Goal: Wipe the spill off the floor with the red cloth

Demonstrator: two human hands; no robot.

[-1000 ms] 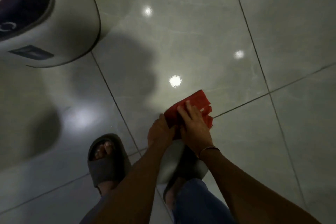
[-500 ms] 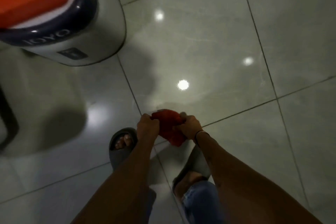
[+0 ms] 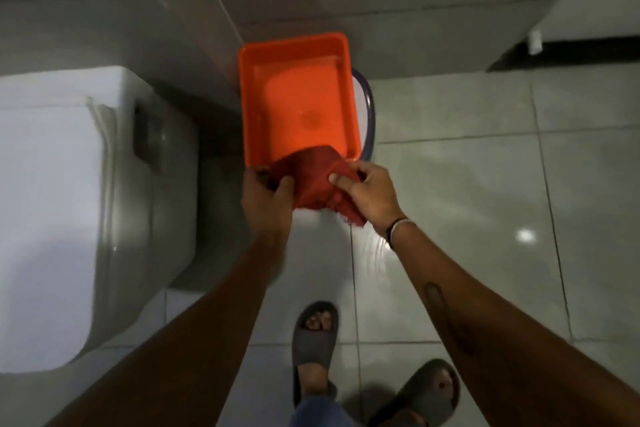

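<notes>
Both hands, the left hand and the right hand, pinch the bunched red cloth at centre frame over the near rim of the glossy orange plastic basin, and it looks soft, limp and probably wet-heavy, best gripped by its gathered folds.

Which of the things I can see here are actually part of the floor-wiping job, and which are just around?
Part of the job:
- crumpled red cloth
- left hand and right hand, both gripping it
- grey tiled floor
- orange rectangular plastic tub, its role unclear

Just around:
- white ceramic toilet
- grey rubber slippers
</notes>
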